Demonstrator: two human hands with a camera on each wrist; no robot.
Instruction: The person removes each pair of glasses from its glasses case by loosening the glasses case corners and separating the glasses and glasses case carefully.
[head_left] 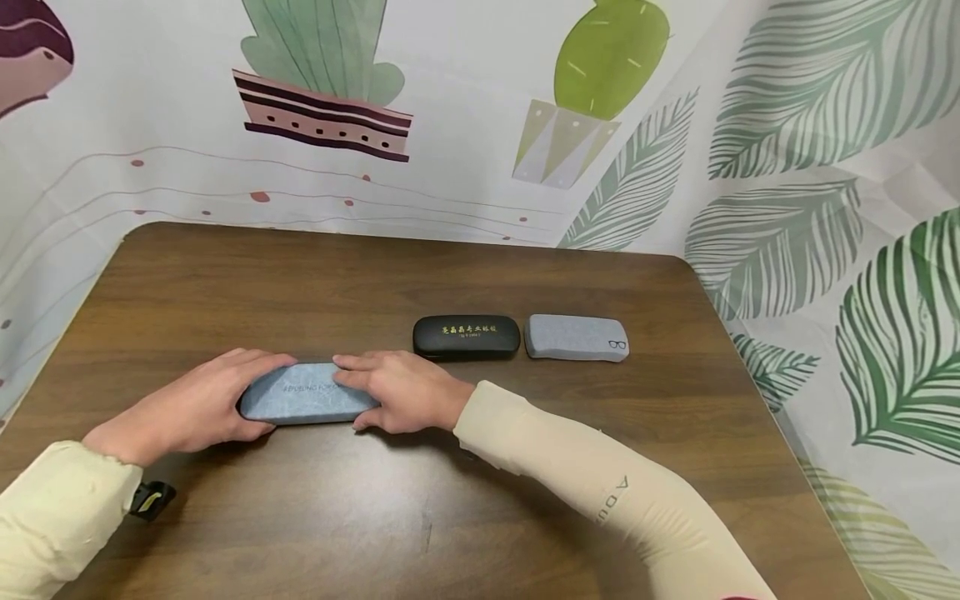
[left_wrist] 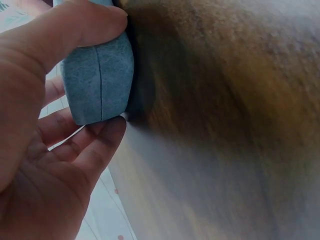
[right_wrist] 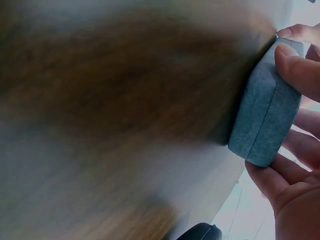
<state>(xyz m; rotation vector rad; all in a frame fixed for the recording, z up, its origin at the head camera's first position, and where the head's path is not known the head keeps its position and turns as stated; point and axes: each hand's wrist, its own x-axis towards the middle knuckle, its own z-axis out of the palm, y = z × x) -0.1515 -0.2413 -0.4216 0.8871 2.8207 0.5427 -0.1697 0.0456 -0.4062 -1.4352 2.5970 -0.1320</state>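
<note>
A blue-grey glasses case (head_left: 303, 407) with faint lettering on its lid lies lengthwise at the left-middle of the table, its lid closed. My left hand (head_left: 198, 402) grips its left end, thumb at the near side and fingers round the far side. The right hand (head_left: 412, 392) holds the opposite end, with fingers over the top and thumb at the near edge. In the left wrist view the case (left_wrist: 100, 85) shows a thin seam along its end. From the right wrist, the same case (right_wrist: 262, 115) appears against the table, between thumb and fingers.
A black glasses case (head_left: 467, 343) with gold lettering and a grey glasses case (head_left: 576, 340) with a small glasses print lie side by side, right of my right hand. The brown wooden table (head_left: 465, 517) meets a patterned cloth (head_left: 457, 167) at its back edge.
</note>
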